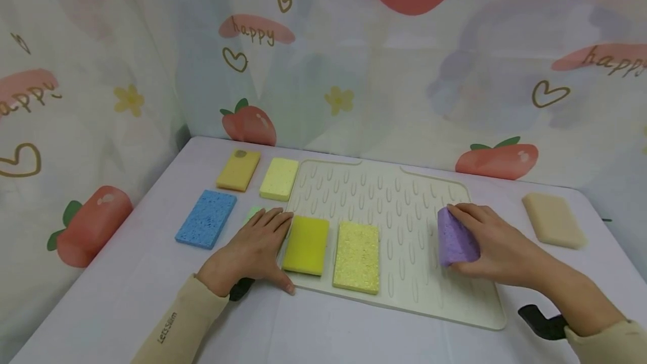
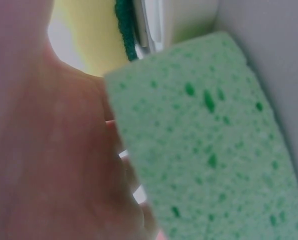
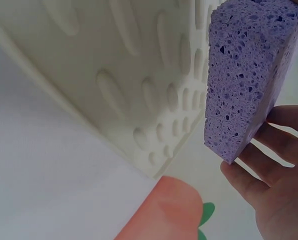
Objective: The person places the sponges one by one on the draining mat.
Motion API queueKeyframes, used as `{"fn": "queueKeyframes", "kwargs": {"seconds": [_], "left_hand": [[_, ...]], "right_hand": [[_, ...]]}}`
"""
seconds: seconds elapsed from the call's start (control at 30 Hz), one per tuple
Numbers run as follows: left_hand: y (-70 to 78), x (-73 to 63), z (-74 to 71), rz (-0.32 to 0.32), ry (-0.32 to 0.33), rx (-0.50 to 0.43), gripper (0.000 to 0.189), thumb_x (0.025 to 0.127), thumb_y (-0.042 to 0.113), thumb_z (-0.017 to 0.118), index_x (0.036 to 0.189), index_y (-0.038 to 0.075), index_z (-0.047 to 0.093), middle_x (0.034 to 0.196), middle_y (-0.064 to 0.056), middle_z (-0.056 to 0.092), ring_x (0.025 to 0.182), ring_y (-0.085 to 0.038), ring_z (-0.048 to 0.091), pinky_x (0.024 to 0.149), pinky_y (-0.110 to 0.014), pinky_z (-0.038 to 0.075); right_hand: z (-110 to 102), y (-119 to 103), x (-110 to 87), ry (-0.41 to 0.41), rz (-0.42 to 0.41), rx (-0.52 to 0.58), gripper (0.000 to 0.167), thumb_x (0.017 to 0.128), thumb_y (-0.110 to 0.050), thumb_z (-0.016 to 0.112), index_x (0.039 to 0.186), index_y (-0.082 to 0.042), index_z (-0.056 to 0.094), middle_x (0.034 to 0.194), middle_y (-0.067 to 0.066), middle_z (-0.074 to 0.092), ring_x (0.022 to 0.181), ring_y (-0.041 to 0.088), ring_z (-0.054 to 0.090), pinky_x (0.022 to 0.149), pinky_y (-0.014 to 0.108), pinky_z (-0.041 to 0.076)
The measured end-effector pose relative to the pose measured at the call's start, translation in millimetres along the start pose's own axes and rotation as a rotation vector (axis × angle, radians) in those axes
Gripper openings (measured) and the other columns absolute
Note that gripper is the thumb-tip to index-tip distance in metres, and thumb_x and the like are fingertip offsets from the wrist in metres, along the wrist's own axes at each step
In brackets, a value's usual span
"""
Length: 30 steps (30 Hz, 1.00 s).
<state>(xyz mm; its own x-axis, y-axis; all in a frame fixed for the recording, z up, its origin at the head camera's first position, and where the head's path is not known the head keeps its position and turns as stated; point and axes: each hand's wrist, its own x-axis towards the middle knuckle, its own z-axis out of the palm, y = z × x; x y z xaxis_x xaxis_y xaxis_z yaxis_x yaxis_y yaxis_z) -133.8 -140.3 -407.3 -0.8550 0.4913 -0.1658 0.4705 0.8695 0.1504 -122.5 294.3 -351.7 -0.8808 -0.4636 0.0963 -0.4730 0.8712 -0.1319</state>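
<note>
My right hand [image 1: 500, 246] grips a purple sponge [image 1: 455, 237] by its ends, thumb at the near end and fingers at the far one. The sponge is tipped up over the right part of a cream ribbed mat [image 1: 429, 302]; its porous face [image 3: 244, 75] shows in the right wrist view. My left hand [image 1: 255, 249] lies with fingers extended at the mat's left edge, thumb by the near corner of a bright yellow sponge [image 1: 306, 246]. A light green sponge [image 2: 199, 145] stands beside that palm, mostly hidden in the head view. A speckled yellow sponge [image 1: 356, 257] lies on the mat.
Left of the mat lie a blue sponge [image 1: 206, 219], a tan-yellow sponge [image 1: 239, 170] and a pale yellow sponge [image 1: 279, 178]. A beige sponge [image 1: 553, 219] sits at the far right of the white table [image 1: 323, 330]. A printed cloth [image 1: 404, 89] hangs behind.
</note>
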Motion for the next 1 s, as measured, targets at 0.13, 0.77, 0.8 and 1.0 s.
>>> {"fn": "queueKeyframes", "kwargs": {"seconds": [0.13, 0.77, 0.8, 1.0], "left_hand": [[0.4, -0.3, 0.5, -0.003, -0.004, -0.004, 0.135, 0.054, 0.081, 0.078, 0.155, 0.004, 0.031, 0.162, -0.009, 0.03, 0.152, -0.03, 0.021, 0.126, -0.051, 0.013], [-1.5, 1.3, 1.3, 0.011, 0.009, 0.003, 0.135, 0.054, 0.082, 0.077, 0.155, 0.004, 0.031, 0.162, -0.009, 0.03, 0.152, -0.03, 0.022, 0.126, -0.051, 0.013], [-1.6, 1.2, 1.2, 0.013, 0.009, 0.002, 0.135, 0.054, 0.082, 0.077, 0.155, 0.004, 0.031, 0.162, -0.009, 0.03, 0.152, -0.03, 0.022, 0.126, -0.051, 0.013], [-2.3, 0.9, 1.3, 0.015, 0.008, 0.004, 0.136, 0.054, 0.082, 0.077, 0.155, 0.003, 0.031, 0.162, -0.009, 0.03, 0.151, -0.031, 0.022, 0.126, -0.051, 0.013]], "right_hand": [[3, -6, 1.4, -0.001, -0.011, 0.001, 0.1, 0.065, -0.043, 0.088, 0.143, 0.003, 0.046, 0.138, 0.018, 0.05, 0.121, 0.034, 0.049, 0.089, 0.052, 0.052], [16, -34, 8.4, -0.054, -0.055, 0.007, 0.098, 0.067, -0.049, 0.085, 0.143, 0.0, 0.048, 0.138, 0.014, 0.052, 0.123, 0.032, 0.052, 0.097, 0.053, 0.051], [17, -35, 9.0, -0.056, -0.06, 0.005, 0.098, 0.067, -0.049, 0.085, 0.143, 0.0, 0.048, 0.138, 0.014, 0.052, 0.123, 0.031, 0.052, 0.097, 0.052, 0.051], [25, -41, 12.0, -0.053, -0.087, 0.003, 0.098, 0.065, -0.048, 0.085, 0.142, 0.001, 0.049, 0.138, 0.013, 0.053, 0.123, 0.031, 0.053, 0.1, 0.054, 0.048]]}}
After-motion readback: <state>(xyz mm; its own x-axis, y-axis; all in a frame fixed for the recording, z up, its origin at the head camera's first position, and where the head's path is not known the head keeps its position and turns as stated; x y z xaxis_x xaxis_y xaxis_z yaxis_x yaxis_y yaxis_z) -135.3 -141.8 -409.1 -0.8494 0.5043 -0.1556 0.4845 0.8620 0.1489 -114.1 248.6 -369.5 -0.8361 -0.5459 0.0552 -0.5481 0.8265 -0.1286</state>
